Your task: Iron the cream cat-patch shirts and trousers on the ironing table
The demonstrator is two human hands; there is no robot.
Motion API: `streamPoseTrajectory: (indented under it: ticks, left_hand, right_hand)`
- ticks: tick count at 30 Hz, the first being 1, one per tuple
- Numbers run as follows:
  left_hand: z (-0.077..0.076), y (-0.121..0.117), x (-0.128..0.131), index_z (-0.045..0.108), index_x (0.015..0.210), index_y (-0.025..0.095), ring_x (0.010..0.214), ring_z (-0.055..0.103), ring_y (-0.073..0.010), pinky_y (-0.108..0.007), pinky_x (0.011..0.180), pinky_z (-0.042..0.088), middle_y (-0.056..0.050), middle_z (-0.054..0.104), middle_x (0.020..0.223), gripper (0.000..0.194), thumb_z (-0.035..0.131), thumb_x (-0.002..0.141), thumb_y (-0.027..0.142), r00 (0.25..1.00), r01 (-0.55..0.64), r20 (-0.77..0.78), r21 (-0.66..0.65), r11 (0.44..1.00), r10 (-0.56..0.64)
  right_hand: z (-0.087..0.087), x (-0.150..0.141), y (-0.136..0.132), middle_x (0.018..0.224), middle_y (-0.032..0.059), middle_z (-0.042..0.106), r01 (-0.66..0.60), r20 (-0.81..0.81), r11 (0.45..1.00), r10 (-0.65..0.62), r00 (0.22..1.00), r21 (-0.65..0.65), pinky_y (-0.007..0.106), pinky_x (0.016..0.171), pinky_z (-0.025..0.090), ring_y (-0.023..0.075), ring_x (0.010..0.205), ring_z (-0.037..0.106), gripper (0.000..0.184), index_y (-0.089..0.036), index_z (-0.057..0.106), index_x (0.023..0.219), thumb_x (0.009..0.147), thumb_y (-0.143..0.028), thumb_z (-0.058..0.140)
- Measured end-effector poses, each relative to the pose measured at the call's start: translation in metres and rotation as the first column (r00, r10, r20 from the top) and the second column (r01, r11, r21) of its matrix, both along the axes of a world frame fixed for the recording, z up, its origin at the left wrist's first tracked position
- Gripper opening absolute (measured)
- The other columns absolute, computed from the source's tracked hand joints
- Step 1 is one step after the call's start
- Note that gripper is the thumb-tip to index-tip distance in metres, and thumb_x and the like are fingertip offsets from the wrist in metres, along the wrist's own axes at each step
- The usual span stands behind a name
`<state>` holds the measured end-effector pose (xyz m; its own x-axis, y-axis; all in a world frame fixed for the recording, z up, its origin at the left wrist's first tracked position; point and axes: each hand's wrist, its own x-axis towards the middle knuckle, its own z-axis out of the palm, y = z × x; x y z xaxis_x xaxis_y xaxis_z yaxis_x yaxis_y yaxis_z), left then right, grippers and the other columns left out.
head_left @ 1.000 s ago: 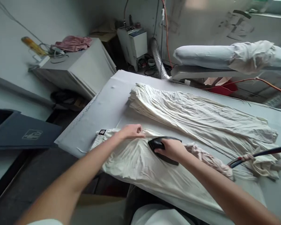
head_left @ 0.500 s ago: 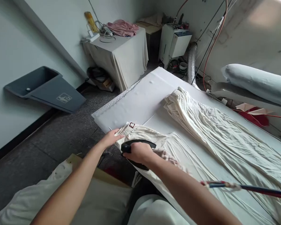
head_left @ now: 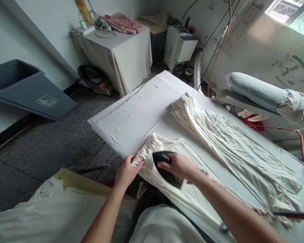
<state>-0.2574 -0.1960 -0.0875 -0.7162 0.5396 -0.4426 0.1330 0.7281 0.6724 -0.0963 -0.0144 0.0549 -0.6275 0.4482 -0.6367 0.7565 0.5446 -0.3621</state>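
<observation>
A pair of cream trousers [head_left: 190, 192] with a gathered elastic waistband lies along the near edge of the padded white ironing table [head_left: 131, 114]. My left hand [head_left: 128, 170] pinches the near corner of that waistband between thumb and fingers. Wrapped round the handle of a black iron [head_left: 167, 168] is my right hand [head_left: 179, 165]. The iron is over the cloth just below the waistband, its tip toward the waistband; I cannot tell whether its sole presses the cloth. Beyond the trousers lies a pile of similar cream garments [head_left: 218, 131], wrinkled and stacked lengthwise.
A cable and hose [head_left: 291, 215] trail off right past my forearm. Cream cloth [head_left: 73, 209] covers a surface at my lower left. A grey bin [head_left: 32, 87] stands by the left wall. Behind are a cloth-covered table [head_left: 131, 50] and a padded sleeve arm [head_left: 255, 91].
The iron has moved right, away from the waistband, and turned. My left hand has shifted along the waistband's near corner, and the waistband's label no longer shows. The view has swung right.
</observation>
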Motion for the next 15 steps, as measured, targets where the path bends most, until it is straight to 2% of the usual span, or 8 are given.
streamPoseTrajectory:
  ticks: [2, 3, 5, 7, 9, 11, 13, 15]
  left_hand:
    - [-0.005, -0.003, -0.003, 0.071, 0.093, 0.020, 0.091, 0.071, -0.0342, -0.041, 0.082, 0.054, -0.010, 0.076, 0.087, 0.047, 0.070, 0.074, 0.063, 0.991, 0.080, 0.103, 0.023, 0.997, -0.082]
    - [-0.006, -0.004, -0.007, 0.072, 0.092, 0.020, 0.091, 0.071, -0.0321, -0.039, 0.081, 0.055, -0.008, 0.077, 0.085, 0.047, 0.070, 0.074, 0.064, 0.982, 0.046, 0.177, 0.103, 0.994, -0.064]
    - [-0.005, -0.002, -0.013, 0.074, 0.098, 0.019, 0.095, 0.071, -0.0280, -0.033, 0.081, 0.056, -0.007, 0.079, 0.094, 0.049, 0.075, 0.070, 0.060, 0.928, -0.164, 0.368, 0.264, 0.950, 0.058]
    - [-0.001, 0.002, -0.016, 0.074, 0.103, 0.019, 0.093, 0.072, -0.0246, -0.029, 0.074, 0.058, -0.006, 0.079, 0.101, 0.046, 0.081, 0.068, 0.048, 0.807, -0.400, 0.556, 0.269, 0.876, 0.198]
    - [0.003, 0.004, -0.010, 0.074, 0.101, 0.019, 0.084, 0.072, -0.0209, -0.026, 0.064, 0.057, -0.006, 0.078, 0.100, 0.037, 0.080, 0.070, 0.038, 0.690, -0.545, 0.663, 0.209, 0.812, 0.292]
    - [0.007, 0.003, 0.003, 0.073, 0.099, 0.019, 0.077, 0.071, -0.0177, -0.024, 0.059, 0.056, -0.006, 0.077, 0.098, 0.028, 0.077, 0.076, 0.035, 0.604, -0.648, 0.705, 0.162, 0.745, 0.372]
    - [0.009, 0.002, 0.025, 0.071, 0.096, 0.018, 0.074, 0.071, -0.0170, -0.026, 0.061, 0.059, -0.006, 0.077, 0.093, 0.025, 0.075, 0.079, 0.036, 0.565, -0.689, 0.714, 0.133, 0.712, 0.413]
    - [0.009, 0.004, 0.050, 0.070, 0.091, 0.017, 0.070, 0.071, -0.0183, -0.030, 0.065, 0.061, -0.006, 0.075, 0.084, 0.025, 0.077, 0.078, 0.037, 0.608, -0.654, 0.677, 0.131, 0.745, 0.415]
  right_hand:
    - [-0.007, -0.037, 0.020, 0.094, 0.0094, 0.075, 0.030, -0.004, 0.998, -0.029, 1.000, 0.048, 0.026, 0.062, 0.045, 0.0196, 0.073, 0.067, 0.055, -0.017, 0.071, 0.104, 0.092, -0.067, 0.053]
    - [-0.011, -0.049, 0.028, 0.094, 0.0101, 0.074, 0.040, 0.005, 0.997, -0.041, 0.999, 0.069, 0.027, 0.063, 0.045, 0.0201, 0.074, 0.067, 0.054, -0.015, 0.071, 0.103, 0.093, -0.065, 0.052]
    - [-0.017, -0.053, 0.036, 0.094, 0.0107, 0.074, 0.024, 0.007, 0.995, -0.025, 1.000, 0.098, 0.027, 0.062, 0.046, 0.0207, 0.074, 0.067, 0.052, -0.015, 0.072, 0.103, 0.094, -0.062, 0.052]
    - [-0.019, -0.026, 0.028, 0.091, 0.0100, 0.074, -0.084, -0.007, 0.992, 0.085, 0.996, 0.096, 0.027, 0.063, 0.046, 0.0207, 0.073, 0.067, 0.047, -0.016, 0.073, 0.101, 0.091, -0.059, 0.057]
    - [-0.020, 0.027, 0.003, 0.086, 0.0089, 0.074, -0.195, 0.015, 0.978, 0.195, 0.981, 0.075, 0.028, 0.064, 0.046, 0.0211, 0.072, 0.066, 0.040, -0.018, 0.074, 0.095, 0.085, -0.056, 0.065]
    - [-0.024, 0.099, -0.027, 0.079, 0.0070, 0.073, -0.152, 0.059, 0.988, 0.151, 0.987, 0.028, 0.028, 0.063, 0.046, 0.0214, 0.070, 0.066, 0.036, -0.020, 0.074, 0.088, 0.079, -0.054, 0.069]
    - [-0.031, 0.184, -0.051, 0.075, 0.0047, 0.072, 0.087, 0.098, 0.996, -0.086, 0.992, -0.004, 0.028, 0.060, 0.045, 0.0214, 0.067, 0.067, 0.032, -0.021, 0.073, 0.085, 0.079, -0.052, 0.068]
    - [-0.036, 0.280, -0.059, 0.070, 0.0027, 0.071, 0.396, 0.113, 0.918, -0.394, 0.912, 0.002, 0.029, 0.058, 0.046, 0.0220, 0.064, 0.067, 0.035, -0.023, 0.073, 0.084, 0.084, -0.054, 0.059]
